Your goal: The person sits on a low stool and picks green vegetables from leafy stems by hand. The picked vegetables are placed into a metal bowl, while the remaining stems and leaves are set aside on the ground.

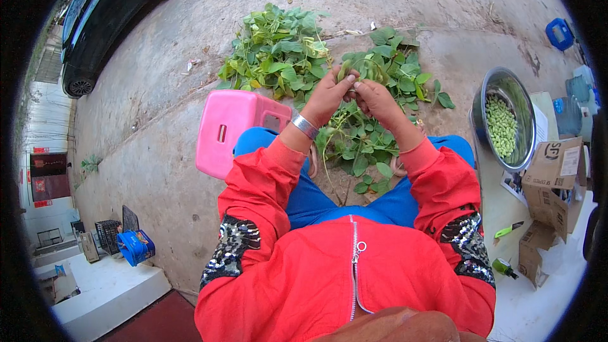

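My left hand (327, 95), with a silver bracelet (304, 126) at the wrist, grips a cluster of green bean pods (345, 69). Close against it, my right hand (378, 99) pinches at the same cluster, thumb tip near the left thumb. Just what lies between the fingertips is hidden. More pods (376, 74) hang from a thin stem right behind the right hand. Below and between my knees lie leafy bean plants (362, 140). Beyond the hands, a larger heap of leafy plants (280, 47) and a smaller heap (401, 64) rest on the concrete.
A pink plastic stool (213, 137) stands by my left knee. At right, a steel basin (527, 104) of shelled green beans (500, 126) sits on a table (494, 199) with cardboard boxes (546, 175) and a green-handled knife (508, 229). A dark car (109, 19) is parked far left.
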A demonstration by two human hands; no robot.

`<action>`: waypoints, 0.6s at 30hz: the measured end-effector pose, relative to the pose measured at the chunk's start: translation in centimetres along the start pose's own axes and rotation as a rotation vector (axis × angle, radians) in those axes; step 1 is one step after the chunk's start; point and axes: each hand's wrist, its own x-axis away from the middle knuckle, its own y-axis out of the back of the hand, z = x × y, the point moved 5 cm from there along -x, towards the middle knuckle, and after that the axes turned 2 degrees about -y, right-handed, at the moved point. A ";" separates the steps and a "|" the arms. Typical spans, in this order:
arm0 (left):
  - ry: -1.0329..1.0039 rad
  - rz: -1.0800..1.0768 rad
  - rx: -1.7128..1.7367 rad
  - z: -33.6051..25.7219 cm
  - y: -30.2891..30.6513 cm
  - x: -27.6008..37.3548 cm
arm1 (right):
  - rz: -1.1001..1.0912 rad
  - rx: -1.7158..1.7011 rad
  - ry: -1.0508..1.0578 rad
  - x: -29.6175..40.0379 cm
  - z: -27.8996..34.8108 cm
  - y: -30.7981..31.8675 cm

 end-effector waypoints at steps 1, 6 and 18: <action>-0.005 0.005 -0.006 0.1 -0.1 -0.1 | -0.009 0.048 0.034 0.0 0.2 0.1; -0.016 -0.036 -0.077 -0.4 -0.1 -0.4 | -0.096 -0.118 0.020 -0.1 -0.7 0.6; -0.353 0.157 -1.110 -1.1 0.0 0.3 | -0.141 -0.181 -0.166 0.6 1.7 1.6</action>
